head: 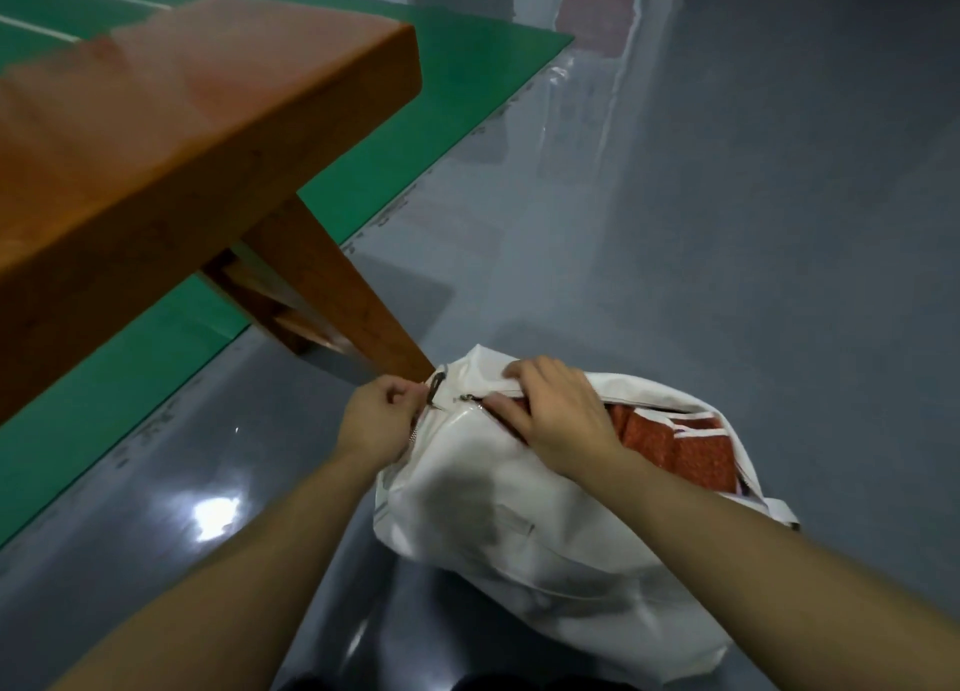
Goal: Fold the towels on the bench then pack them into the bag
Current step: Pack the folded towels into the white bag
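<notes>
Bulging white bag (519, 524), red towels (685, 451) inside

Single head-worn wide-angle view, no second camera, so no shared region. It looks forward and steeply down from above the white bag (519, 508), which sits low and right of centre, close to the lens. Both forearms enter from the bottom edge and reach to the bag's near end, left hand (379, 420) and right hand (556, 415) at mid-frame. The wooden bench (171, 134) is up-left of the bag, seen from above its corner, lines bowed by the lens. Grey floor (727, 275) stretches beyond and right of the bag. Far edges blurred.
</notes>
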A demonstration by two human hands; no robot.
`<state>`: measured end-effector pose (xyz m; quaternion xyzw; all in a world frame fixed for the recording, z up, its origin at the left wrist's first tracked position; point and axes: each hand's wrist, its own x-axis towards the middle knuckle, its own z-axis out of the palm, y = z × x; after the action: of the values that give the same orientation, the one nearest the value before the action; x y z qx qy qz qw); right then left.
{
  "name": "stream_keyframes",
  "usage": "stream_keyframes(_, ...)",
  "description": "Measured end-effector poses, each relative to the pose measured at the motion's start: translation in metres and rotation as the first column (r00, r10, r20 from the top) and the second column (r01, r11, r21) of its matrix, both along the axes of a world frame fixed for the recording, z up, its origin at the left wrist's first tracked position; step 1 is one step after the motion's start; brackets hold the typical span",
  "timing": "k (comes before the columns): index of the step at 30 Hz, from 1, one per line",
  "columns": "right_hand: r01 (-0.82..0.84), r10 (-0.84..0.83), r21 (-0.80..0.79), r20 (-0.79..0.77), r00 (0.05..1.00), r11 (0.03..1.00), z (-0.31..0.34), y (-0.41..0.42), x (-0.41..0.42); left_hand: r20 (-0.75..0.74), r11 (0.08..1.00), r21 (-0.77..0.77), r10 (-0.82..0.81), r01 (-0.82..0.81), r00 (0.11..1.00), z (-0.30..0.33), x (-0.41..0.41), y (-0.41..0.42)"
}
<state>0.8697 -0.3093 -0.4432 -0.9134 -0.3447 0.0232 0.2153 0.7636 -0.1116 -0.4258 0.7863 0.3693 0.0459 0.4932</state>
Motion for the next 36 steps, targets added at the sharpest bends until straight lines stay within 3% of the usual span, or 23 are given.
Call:
stream_keyframes(4,0.209,-0.209,-0.059,0.006,0.978,0.976,-0.014,-0.059,0.031,0.071,0.982,-0.184,0.050,-0.036,0.996,0.009,0.002,0.000)
stream_keyframes(8,0.260,-0.271,-0.138,-0.070,0.960,0.956,-0.026,-0.103,0.050,0.004,0.990,-0.100,-0.104,0.104,0.995,0.009,0.007,-0.016)
stream_keyframes(12,0.311,-0.304,0.008,-0.181,0.935,0.950,-0.019,-0.109,0.053,0.041,0.999,0.018,-0.043,0.042,0.998,0.002,0.011,-0.018)
stream_keyframes(18,0.178,-0.166,0.079,-0.134,0.977,0.981,-0.006,-0.109,0.057,0.071,1.000,-0.013,-0.009,0.010,0.997,0.002,0.010,-0.008)
stream_keyframes(22,0.027,-0.028,-0.032,-0.046,0.999,0.999,0.004,-0.113,0.069,0.092,0.999,-0.041,0.009,-0.005,0.996,0.007,0.008,-0.006)
stream_keyframes(25,-0.081,0.073,-0.110,-0.076,0.994,0.991,0.007,-0.121,0.075,0.102,0.998,-0.049,0.035,-0.030,0.994,0.008,0.010,-0.005)
stream_keyframes(30,0.091,-0.085,0.029,-0.174,0.981,0.995,0.006,-0.145,0.065,0.086,0.995,-0.087,0.060,-0.052,0.994,0.008,0.013,-0.005)
stream_keyframes(36,0.173,-0.153,0.052,-0.265,0.952,0.984,-0.008,-0.164,0.062,0.091,0.989,-0.134,0.074,-0.062,0.993,0.006,0.013,-0.006)
